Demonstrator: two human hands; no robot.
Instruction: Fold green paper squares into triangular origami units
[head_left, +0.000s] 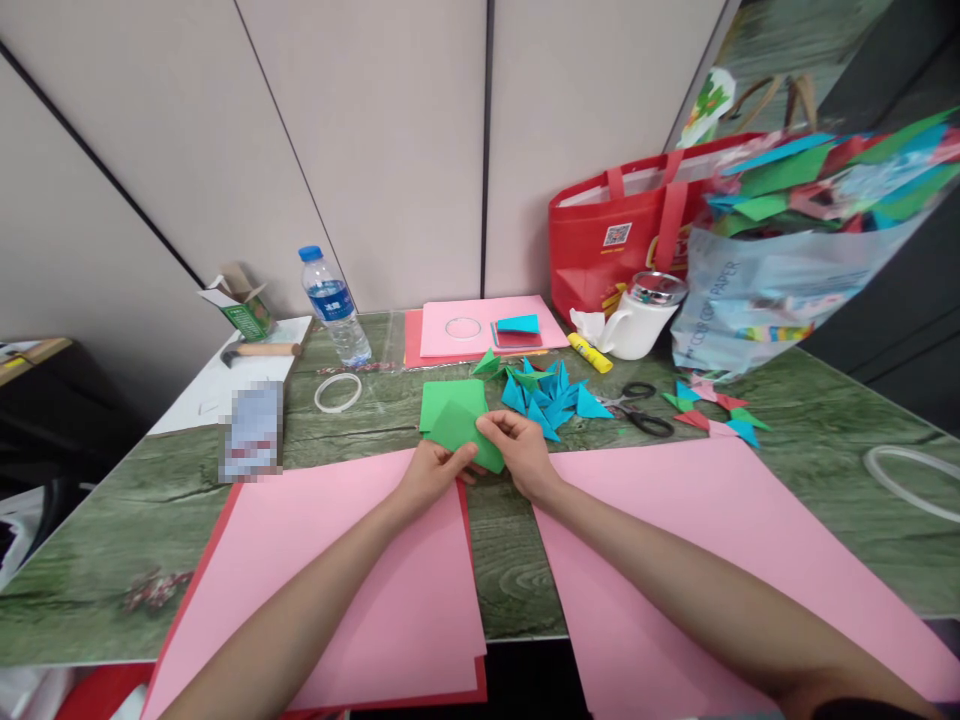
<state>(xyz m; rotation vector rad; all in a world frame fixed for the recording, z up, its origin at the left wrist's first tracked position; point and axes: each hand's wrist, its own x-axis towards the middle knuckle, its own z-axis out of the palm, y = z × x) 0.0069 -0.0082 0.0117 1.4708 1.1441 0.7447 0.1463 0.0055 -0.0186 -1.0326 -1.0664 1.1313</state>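
Note:
A small green sheet of paper [452,427] is held between my two hands, tilted above the table. My left hand [437,473] grips its lower left edge, thumb on top. At the right edge, my right hand [521,447] pinches the same sheet between thumb and fingers. Just behind lies a green paper stack [450,397], partly covered by the held sheet. To the right of it is a pile of folded blue paper pieces [551,400], with folded green pieces [487,364] at its back. Some of my fingertips are hidden beneath the sheet.
Large pink sheets [360,570] lie under my forearms. Scissors [649,410], a folded paper ring [716,408], a glue stick [590,353] and a white mug [641,320] sit right. A water bottle [335,310], tape roll [337,393] and hammer [262,350] are left. Bags [592,230] stand behind.

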